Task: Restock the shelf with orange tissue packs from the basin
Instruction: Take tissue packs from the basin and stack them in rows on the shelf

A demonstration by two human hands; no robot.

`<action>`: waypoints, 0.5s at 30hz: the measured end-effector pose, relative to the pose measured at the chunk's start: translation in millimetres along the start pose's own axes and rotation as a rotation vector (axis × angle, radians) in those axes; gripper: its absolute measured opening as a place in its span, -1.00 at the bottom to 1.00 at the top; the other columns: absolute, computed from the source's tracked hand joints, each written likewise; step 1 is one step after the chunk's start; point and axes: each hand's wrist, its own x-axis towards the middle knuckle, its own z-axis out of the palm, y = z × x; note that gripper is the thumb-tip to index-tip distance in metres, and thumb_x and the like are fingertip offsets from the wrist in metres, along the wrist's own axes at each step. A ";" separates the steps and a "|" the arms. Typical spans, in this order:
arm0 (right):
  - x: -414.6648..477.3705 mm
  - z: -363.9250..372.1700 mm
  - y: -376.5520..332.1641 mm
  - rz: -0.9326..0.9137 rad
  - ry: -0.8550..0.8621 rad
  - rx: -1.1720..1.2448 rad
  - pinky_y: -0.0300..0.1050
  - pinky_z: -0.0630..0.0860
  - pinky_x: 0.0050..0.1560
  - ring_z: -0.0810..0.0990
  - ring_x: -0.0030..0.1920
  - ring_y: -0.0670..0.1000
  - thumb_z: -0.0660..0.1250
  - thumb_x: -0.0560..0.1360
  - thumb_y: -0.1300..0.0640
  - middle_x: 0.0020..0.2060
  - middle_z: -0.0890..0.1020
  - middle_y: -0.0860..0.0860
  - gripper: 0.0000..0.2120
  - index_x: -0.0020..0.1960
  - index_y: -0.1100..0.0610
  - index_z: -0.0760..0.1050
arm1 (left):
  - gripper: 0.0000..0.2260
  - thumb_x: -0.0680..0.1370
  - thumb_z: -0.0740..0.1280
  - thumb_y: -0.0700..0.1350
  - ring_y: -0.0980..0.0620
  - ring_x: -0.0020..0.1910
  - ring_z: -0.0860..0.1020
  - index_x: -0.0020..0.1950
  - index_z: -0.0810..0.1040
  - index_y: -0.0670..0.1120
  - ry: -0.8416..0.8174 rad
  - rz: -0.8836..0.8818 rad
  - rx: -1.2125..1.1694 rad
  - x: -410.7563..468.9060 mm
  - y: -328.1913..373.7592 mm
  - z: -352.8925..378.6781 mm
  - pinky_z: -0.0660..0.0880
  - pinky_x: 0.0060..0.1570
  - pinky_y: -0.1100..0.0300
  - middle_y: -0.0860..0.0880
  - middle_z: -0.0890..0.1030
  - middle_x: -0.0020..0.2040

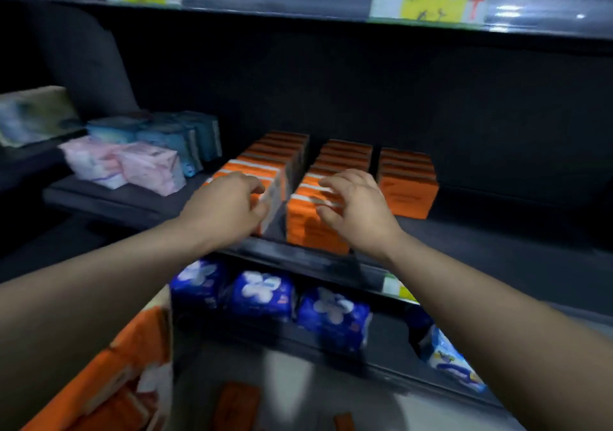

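Three rows of orange tissue packs stand on the dark middle shelf point(497, 241). My left hand point(229, 205) rests on the front of the left row point(265, 161), fingers curled around the front pack. My right hand point(355, 205) lies over the front of the middle row point(315, 228), fingers spread and touching the pack tops. The right row point(406, 181) stands apart, untouched. More orange packs point(132, 364) lie at the lower left under my left forearm. Two loose orange packs point(237, 404) lie on the floor. The basin cannot be made out.
Pink packs point(132, 165) and blue-grey packs point(179, 135) sit left of the orange rows. Dark blue flower-print packs point(262, 294) fill the shelf below. Yellow price tags point(428, 2) hang on the upper shelf edge. Bare shelf lies right of the orange rows.
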 end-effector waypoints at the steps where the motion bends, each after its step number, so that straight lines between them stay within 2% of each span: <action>1: 0.5 7.4 -14.8 -0.017 -0.018 0.020 -0.03 0.29 0.30 0.44 0.23 0.18 0.32 0.39 0.00 0.12 0.59 0.11 -0.59 0.19 0.11 0.55 | -0.72 0.50 0.29 0.06 -0.12 0.15 0.55 0.15 0.57 -0.01 -0.002 -0.022 0.016 -15.4 -15.2 -7.5 0.50 0.10 0.02 -0.08 0.60 0.15; 3: -1.0 24.9 -44.6 -0.042 -0.063 0.065 -0.07 0.29 0.26 0.47 0.19 0.18 0.27 0.35 -0.03 0.09 0.60 0.12 -0.57 0.16 0.12 0.57 | -0.71 0.49 0.31 0.06 -0.10 0.15 0.55 0.17 0.57 -0.01 -0.026 -0.083 0.027 -46.7 -46.4 -20.0 0.49 0.12 0.04 -0.07 0.60 0.15; 6: -7.0 57.1 -87.7 -0.089 -0.137 0.140 -0.13 0.26 0.27 0.46 0.20 0.15 0.33 0.39 0.00 0.10 0.60 0.11 -0.61 0.17 0.13 0.56 | -0.74 0.49 0.31 0.05 -0.08 0.14 0.55 0.13 0.57 0.00 -0.079 -0.212 0.048 -90.7 -95.7 -30.2 0.49 0.09 0.07 -0.04 0.60 0.13; 12: -18.5 122.8 -158.1 -0.131 -0.291 0.280 -0.24 0.23 0.21 0.44 0.23 0.10 0.38 0.43 0.11 0.11 0.59 0.07 -0.67 0.18 0.11 0.56 | -0.65 0.51 0.29 0.07 -0.09 0.17 0.52 0.24 0.51 -0.04 -0.299 -0.506 0.139 -167.0 -197.1 -21.4 0.48 0.11 0.06 -0.06 0.56 0.21; 15: -23.2 155.4 -181.4 -0.129 -0.349 0.336 -0.18 0.29 0.19 0.49 0.17 0.12 0.39 0.43 0.14 0.06 0.63 0.07 -0.74 0.11 0.13 0.60 | -0.67 0.50 0.29 0.06 -0.08 0.10 0.56 0.20 0.53 -0.07 -0.405 -0.625 0.169 -197.5 -238.5 -4.4 0.51 0.05 0.09 -0.07 0.61 0.13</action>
